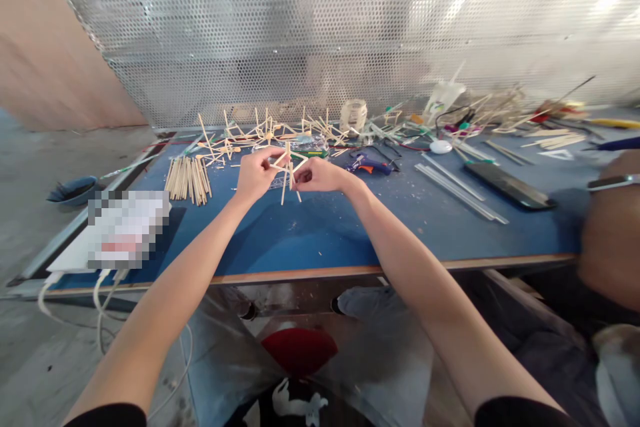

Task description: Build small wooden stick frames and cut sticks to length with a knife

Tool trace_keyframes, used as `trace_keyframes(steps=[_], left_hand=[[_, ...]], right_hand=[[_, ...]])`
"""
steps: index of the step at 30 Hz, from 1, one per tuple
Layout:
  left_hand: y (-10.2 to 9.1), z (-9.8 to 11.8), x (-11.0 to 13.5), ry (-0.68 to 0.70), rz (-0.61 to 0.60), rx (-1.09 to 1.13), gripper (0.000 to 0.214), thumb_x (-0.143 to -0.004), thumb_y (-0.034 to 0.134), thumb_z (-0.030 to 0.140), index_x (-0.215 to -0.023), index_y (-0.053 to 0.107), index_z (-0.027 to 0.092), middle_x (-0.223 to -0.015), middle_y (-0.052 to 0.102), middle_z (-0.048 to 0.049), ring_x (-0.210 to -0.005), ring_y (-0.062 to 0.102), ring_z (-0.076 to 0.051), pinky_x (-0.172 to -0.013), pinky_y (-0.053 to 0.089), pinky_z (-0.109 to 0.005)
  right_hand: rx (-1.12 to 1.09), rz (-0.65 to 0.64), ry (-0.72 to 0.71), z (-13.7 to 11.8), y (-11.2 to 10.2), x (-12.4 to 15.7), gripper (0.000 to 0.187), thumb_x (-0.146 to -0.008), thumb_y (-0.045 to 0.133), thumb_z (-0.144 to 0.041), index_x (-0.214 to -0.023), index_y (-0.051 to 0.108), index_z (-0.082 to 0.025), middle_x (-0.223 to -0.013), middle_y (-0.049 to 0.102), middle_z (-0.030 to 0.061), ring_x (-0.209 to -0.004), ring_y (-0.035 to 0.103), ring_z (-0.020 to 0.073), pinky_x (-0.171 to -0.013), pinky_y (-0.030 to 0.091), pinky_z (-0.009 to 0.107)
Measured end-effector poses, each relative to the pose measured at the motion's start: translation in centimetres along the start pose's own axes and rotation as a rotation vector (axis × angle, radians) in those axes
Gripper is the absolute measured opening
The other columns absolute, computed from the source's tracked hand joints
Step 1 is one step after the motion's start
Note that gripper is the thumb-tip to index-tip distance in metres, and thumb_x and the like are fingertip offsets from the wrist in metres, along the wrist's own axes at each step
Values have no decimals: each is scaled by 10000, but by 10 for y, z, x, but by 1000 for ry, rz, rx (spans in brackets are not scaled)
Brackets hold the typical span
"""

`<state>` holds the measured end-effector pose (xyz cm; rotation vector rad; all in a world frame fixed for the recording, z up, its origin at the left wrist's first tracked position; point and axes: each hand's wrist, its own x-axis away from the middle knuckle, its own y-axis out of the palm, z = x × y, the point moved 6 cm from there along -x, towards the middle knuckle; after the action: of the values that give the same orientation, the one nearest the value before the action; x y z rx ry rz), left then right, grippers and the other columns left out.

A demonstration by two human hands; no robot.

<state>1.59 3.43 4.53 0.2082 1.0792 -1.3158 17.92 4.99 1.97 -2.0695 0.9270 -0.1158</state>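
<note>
Firstly, screen: a perforated metal screen (320,27) fills the upper half of the frame.
Table: a blue table (310,233) crosses the middle, from left edge to right edge.
Other person: a blurred arm (613,227) with a wrist band enters at the right edge, well apart from the two hands.
Phone: a black phone (507,184) lies flat, right of centre.
Loose sticks: a bundle of sticks (189,179) lies left of centre, near the left hand.
Left hand: the left hand (256,175) is at the centre, fingers pinched closed on the stick frame.
Right hand: the right hand (320,175) is just beside it, fingers also closed on the same frame.
Glue gun: a blue glue gun (369,164) lies just right of the right hand.
Stick frame: the stick frame (289,170), a few thin wooden sticks joined together, hangs between both hands, above the table and not touching it.
</note>
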Motion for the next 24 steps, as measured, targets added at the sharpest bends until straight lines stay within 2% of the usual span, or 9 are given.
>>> trace_keyframes(steps=[8,12,16,20,24], left_hand=[[2,0,0,8,-7,31,238,-905,704,453,-961,806,245,-804,781,-7,-495,475,-93,-502,383,-261],[0,-1,1,20,-4,15,247,-905,702,476,-964,810,261,-817,787,-10,-497,482,-99,-498,382,-266],[-2,-1,1,35,-2,2,252,-904,704,485,-961,813,265,-767,774,-7,-491,492,-102,-494,377,-269],[-3,0,1,27,-19,3,287,-905,695,513,-972,817,262,-726,758,-8,-482,486,-107,-491,370,-277],[-3,0,1,35,-26,-2,337,-905,687,551,-986,818,251,-706,749,-11,-491,503,-112,-495,370,-275]], right_hand=[[11,-11,13,0,1,0,192,-781,673,-318,-831,757,-154,-653,620,-10,-612,495,110,-609,386,284],[25,13,12,0,-1,0,173,-789,679,-319,-834,750,-168,-627,598,-29,-578,448,97,-585,359,281],[42,115,8,-3,-8,1,219,-791,708,-345,-902,738,-159,-615,569,-41,-568,419,91,-579,336,279],[37,244,-4,-6,-15,2,268,-794,708,-377,-929,703,-146,-663,574,-27,-614,450,102,-603,350,273],[14,303,-31,-6,-15,1,281,-810,667,-371,-971,685,-142,-702,568,-23,-642,462,105,-610,369,259]])
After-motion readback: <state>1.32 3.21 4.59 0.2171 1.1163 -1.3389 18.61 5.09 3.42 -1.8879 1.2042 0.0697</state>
